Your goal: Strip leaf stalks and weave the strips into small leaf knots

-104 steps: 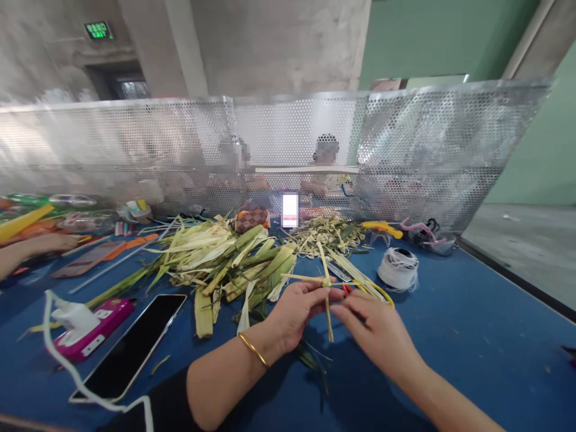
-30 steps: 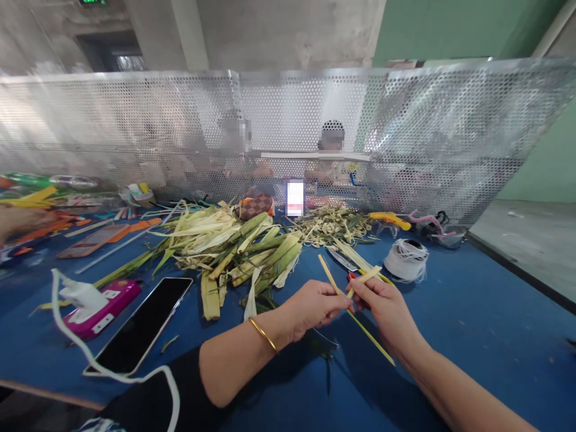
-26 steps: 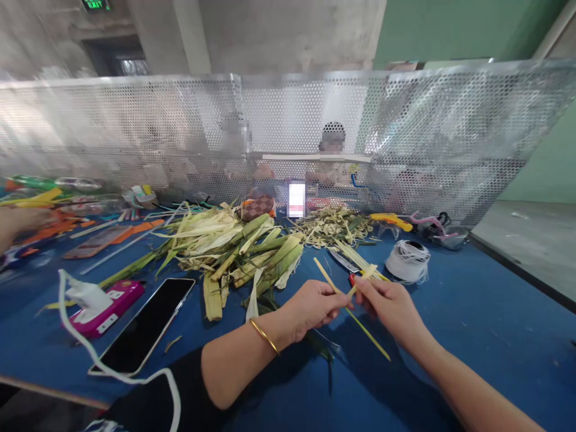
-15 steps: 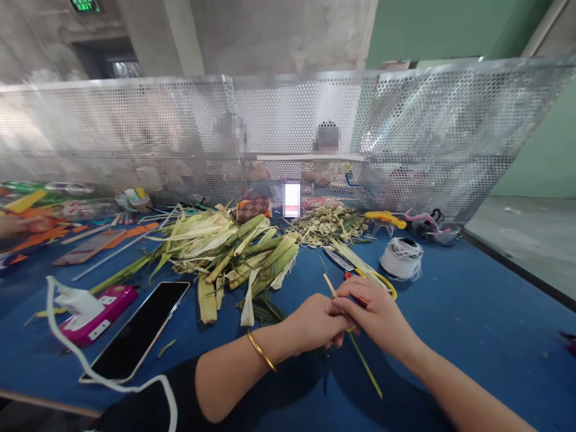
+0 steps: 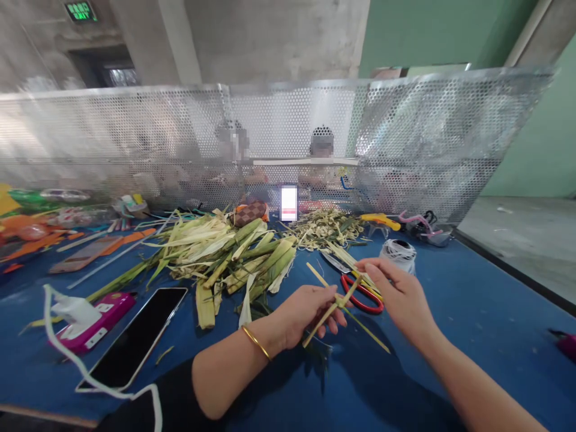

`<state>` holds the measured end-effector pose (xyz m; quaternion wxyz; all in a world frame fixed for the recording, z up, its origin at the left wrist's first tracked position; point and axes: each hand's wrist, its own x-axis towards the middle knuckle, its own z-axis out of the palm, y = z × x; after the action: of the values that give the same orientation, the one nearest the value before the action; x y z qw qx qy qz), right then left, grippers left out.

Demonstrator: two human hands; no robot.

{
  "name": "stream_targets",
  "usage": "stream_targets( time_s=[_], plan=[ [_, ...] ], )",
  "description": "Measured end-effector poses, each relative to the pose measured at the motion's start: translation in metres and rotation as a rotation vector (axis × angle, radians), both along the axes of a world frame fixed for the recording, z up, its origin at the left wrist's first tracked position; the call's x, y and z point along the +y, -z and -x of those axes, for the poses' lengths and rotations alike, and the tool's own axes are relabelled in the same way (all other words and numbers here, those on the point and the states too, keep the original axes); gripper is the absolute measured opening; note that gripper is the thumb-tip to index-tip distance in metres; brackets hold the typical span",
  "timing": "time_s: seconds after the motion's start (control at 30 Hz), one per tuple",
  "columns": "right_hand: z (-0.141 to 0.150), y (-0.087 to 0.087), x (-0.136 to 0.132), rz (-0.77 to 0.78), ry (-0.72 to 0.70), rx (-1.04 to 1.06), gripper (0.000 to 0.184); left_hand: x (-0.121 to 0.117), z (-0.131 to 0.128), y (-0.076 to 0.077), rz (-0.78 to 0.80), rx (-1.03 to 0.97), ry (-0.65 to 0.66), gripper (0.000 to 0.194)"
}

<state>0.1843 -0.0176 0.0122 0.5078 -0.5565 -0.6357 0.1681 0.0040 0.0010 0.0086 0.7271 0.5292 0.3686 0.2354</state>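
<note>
Two crossed leaf strips (image 5: 333, 307) are being pinched at their crossing by the left hand (image 5: 307, 309). One strip's upper end is being touched by the right hand (image 5: 402, 294), fingers loosely spread, above the red scissors (image 5: 362, 297) on the counter (image 5: 472, 312).

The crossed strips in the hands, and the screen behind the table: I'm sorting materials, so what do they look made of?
The crossed strips look like matte, fibrous plant leaf, pale yellow-green like the leaf pile. The screen is probably perforated sheet metal: silvery, shiny, evenly holed.

The only sign I can pick out is the green lit exit sign (image 5: 80, 11) high on the grey concrete wall, upper left; its white characters are too blurred for me to read. I find no other legible writing.
</note>
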Motion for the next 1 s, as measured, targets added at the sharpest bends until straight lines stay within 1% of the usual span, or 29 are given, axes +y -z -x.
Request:
stream_targets(
  time_s=[0.07,0.13,0.2,0.27,0.33,0.4,0.47,0.53,0.57,0.63,0.7,0.77,0.8,0.87,0.93,1.0],
  plan=[
    [-0.007,-0.001,0.001,0.105,-0.070,-0.046,0.038,0.004,0.003,-0.001,0.027,-0.050,-0.034,0.049],
    [-0.008,0.003,0.002,0.215,-0.215,-0.122,0.042,0.007,0.004,-0.002,0.025,-0.070,-0.073,0.047],
    [-0.003,0.008,0.001,0.297,-0.340,-0.180,0.041,0.008,0.004,-0.003,-0.003,-0.052,-0.106,0.040],
    [0.004,0.012,-0.001,0.327,-0.394,-0.208,0.037,0.007,0.003,-0.003,-0.048,-0.009,-0.139,0.034],
    [0.011,0.013,-0.004,0.295,-0.380,-0.242,0.034,0.006,0.000,-0.002,-0.091,0.034,-0.171,0.029],
    [0.017,0.012,-0.008,0.211,-0.349,-0.304,0.035,0.005,-0.003,0.002,-0.117,0.060,-0.204,0.026],
    [0.022,0.010,-0.011,0.119,-0.335,-0.374,0.037,0.005,-0.006,0.007,-0.125,0.078,-0.223,0.026],
    [0.023,0.009,-0.012,0.092,-0.336,-0.405,0.037,0.006,-0.007,0.011,-0.123,0.084,-0.239,0.026],
    [0.022,0.009,-0.012,0.124,-0.345,-0.384,0.037,0.007,-0.007,0.012,-0.118,0.077,-0.241,0.025],
    [0.017,0.010,-0.009,0.279,-0.375,-0.242,0.041,0.009,-0.005,0.010,-0.101,0.043,-0.235,0.023],
    [0.009,0.010,-0.004,0.470,-0.383,0.000,0.049,0.011,-0.001,0.004,-0.069,-0.009,-0.206,0.026],
    [0.002,0.009,0.000,0.588,-0.345,0.252,0.052,0.011,0.002,-0.001,-0.032,-0.054,-0.146,0.033],
    [0.000,0.009,0.002,0.607,-0.322,0.356,0.049,0.011,0.003,-0.003,-0.025,-0.060,-0.114,0.034],
    [0.001,0.009,0.002,0.589,-0.308,0.508,0.043,0.009,0.004,-0.003,-0.038,-0.036,-0.057,0.034],
    [0.007,0.009,0.001,0.559,-0.311,0.590,0.042,0.006,0.003,-0.001,-0.058,0.014,-0.013,0.035],
    [0.015,0.012,0.000,0.537,-0.283,0.615,0.044,0.004,0.001,0.003,-0.065,0.041,0.022,0.035]
  ],
)
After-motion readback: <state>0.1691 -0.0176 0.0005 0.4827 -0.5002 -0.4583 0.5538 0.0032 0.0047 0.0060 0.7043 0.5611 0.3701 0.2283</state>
